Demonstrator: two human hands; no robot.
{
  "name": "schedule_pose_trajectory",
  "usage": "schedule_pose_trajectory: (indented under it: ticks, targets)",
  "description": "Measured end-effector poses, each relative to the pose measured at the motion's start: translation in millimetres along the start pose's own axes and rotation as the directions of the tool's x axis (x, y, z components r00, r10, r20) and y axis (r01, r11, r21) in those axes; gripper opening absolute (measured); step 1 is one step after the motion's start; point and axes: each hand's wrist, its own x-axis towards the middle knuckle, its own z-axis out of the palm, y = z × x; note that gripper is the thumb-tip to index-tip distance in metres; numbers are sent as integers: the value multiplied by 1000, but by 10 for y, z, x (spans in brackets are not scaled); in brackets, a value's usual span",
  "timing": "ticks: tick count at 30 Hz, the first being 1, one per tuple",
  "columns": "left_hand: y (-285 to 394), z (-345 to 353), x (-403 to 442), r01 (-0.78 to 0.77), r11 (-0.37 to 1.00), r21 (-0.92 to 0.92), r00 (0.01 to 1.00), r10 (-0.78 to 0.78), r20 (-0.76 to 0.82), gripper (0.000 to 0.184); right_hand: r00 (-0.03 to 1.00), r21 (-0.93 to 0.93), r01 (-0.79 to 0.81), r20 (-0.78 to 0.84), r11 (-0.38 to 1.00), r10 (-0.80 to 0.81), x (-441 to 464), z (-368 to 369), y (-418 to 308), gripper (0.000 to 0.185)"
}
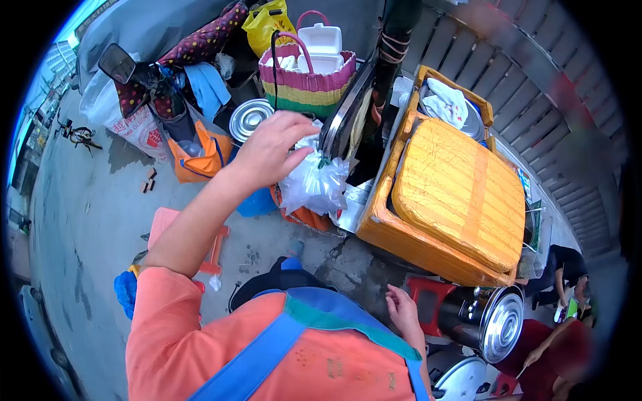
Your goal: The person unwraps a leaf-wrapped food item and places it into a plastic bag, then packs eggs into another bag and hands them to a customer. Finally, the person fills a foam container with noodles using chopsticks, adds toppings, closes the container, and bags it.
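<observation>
My left hand [277, 146] is raised beside a bunch of clear plastic bags [314, 186]. Its fingers are curved and the thumb stands apart from them, with white plastic showing behind the gap; I cannot tell whether they touch it. Low at my right side, my right hand [403, 311] hangs with loosely spread fingers and nothing in it. Nearest to it are a red plastic stool [424, 301] and a large metal pot with a shiny lid [503, 325]. A big yellow taped box [461, 194] with its lid on stands in front of me.
A striped woven basket [307, 83] holds white foam boxes. Around it are a yellow bag [267, 27], a round metal lid [251, 119] and an orange bag [200, 157]. A pink stool [164, 224] stands left. People are at lower right, one in dark red [545, 354].
</observation>
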Motion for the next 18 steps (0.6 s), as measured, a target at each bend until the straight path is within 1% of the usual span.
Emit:
schedule_pose_trajectory:
  ticks: [1, 2, 4, 5, 6, 7, 8, 9, 10, 11, 12, 13, 14, 15, 16, 17, 18]
  targets:
    - [-274, -26, 372, -106, 993, 52, 992, 110, -63, 28, 997, 15, 63, 39, 998, -64, 270, 118, -176, 33]
    - [-549, -3, 735, -178, 978, 109, 979, 188, -82, 27, 995, 2, 84, 63, 996, -84, 523, 226, -328, 32]
    - [-1221, 164, 1457, -215, 963, 165, 976, 218, -5, 31, 997, 27, 62, 32, 998, -63, 939, 466, -524, 32]
    - [-1582, 298, 1806, -155, 965, 210, 988, 152, 34, 35, 998, 49, 47, 31, 998, -49, 1132, 579, -609, 32]
    - [-1989, 432, 2170, -71, 964, 256, 994, 45, 103, 41, 1000, 27, 26, -5, 999, -26, 1315, 701, -667, 32]
    - [-2309, 578, 2469, 29, 954, 299, 981, -84, 174, 49, 999, -7, -45, -6, 999, 45, 1385, 776, -814, 32]
    - [-2676, 802, 2761, 129, 937, 323, 953, -208, 222, 60, 995, 25, -93, -39, 995, 94, 1430, 856, -909, 33]
    - [-3112, 1062, 3023, 177, 909, 377, 935, -274, 223, 66, 987, 58, -138, -72, 989, 142, 1495, 910, -982, 33]
    - [-3288, 1249, 3179, 202, 872, 446, 915, -331, 231, 66, 972, 81, -197, -111, 977, 205, 1480, 957, -1104, 33]
    - [-3553, 1489, 3276, 192, 859, 475, 924, -321, 207, 56, 948, 135, -278, -124, 951, 295, 1442, 972, -1193, 33]
    - [-3710, 1611, 3407, 206, 824, 528, 841, -425, 335, 55, 915, 193, -353, -132, 915, 381, 1376, 975, -1242, 34]
    - [-3697, 1695, 3478, 185, 819, 543, 821, -432, 373, 53, 888, 167, -398, -176, 902, 424, 1294, 994, -1191, 34]
    - [-3722, 1785, 3551, 134, 817, 561, 813, -414, 409, 53, 843, 182, -464, -211, 867, 495, 1201, 998, -1191, 34]
    - [-3724, 1870, 3635, 127, 837, 532, 816, -393, 424, 50, 790, 200, -527, -242, 826, 563, 1106, 1001, -1212, 34]
    - [-3973, 1974, 3697, -39, 866, 498, 836, -245, 490, 43, 761, 210, -550, -272, 808, 589, 1066, 969, -1184, 34]
    - [-3900, 1976, 3686, -120, 865, 487, 848, -166, 503, 38, 731, 218, -568, -310, 794, 608, 1020, 989, -1145, 34]
    - [-3716, 1995, 3674, -124, 878, 462, 851, -146, 505, 37, 706, 230, -589, -319, 775, 632, 988, 1020, -1173, 33]
